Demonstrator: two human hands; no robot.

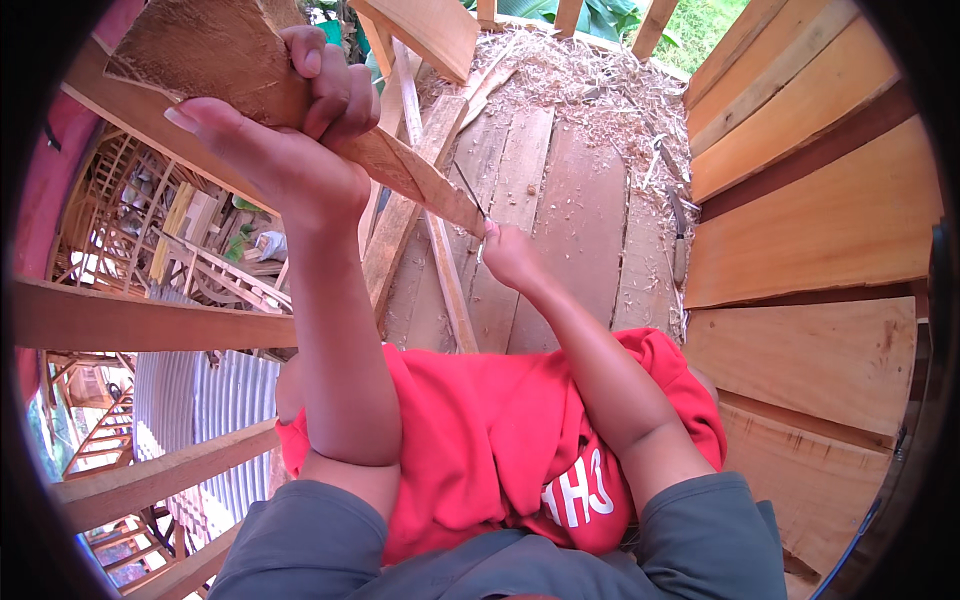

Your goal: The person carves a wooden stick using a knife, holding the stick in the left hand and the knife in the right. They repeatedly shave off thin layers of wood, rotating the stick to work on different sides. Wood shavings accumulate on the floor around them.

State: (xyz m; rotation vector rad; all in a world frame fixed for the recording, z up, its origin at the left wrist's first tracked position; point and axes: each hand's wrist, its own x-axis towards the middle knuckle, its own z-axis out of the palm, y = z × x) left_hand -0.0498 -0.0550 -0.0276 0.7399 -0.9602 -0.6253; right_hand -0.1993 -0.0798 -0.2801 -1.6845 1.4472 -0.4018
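Observation:
My left hand (320, 130) is raised at the upper left, its fingers wrapped round the broad end of a long piece of wood (405, 172). The piece slants down to the right and narrows toward my right hand (513, 256). A thin dark blade (467, 186) sticks out from the closed fingers of my right hand, right by the narrow end of the wood. It looks like a knife; its handle is hidden in my grip. I cannot tell whether the blade touches the wood.
Pale shavings (590, 75) cover the far part of the plank floor (570, 220). A second knife (680, 225) lies along the right edge, beside the board wall (810, 220). Timber rails (150, 318) stand at the left, with corrugated metal sheeting (230, 400) beyond. Red cloth (460, 430) covers my lap.

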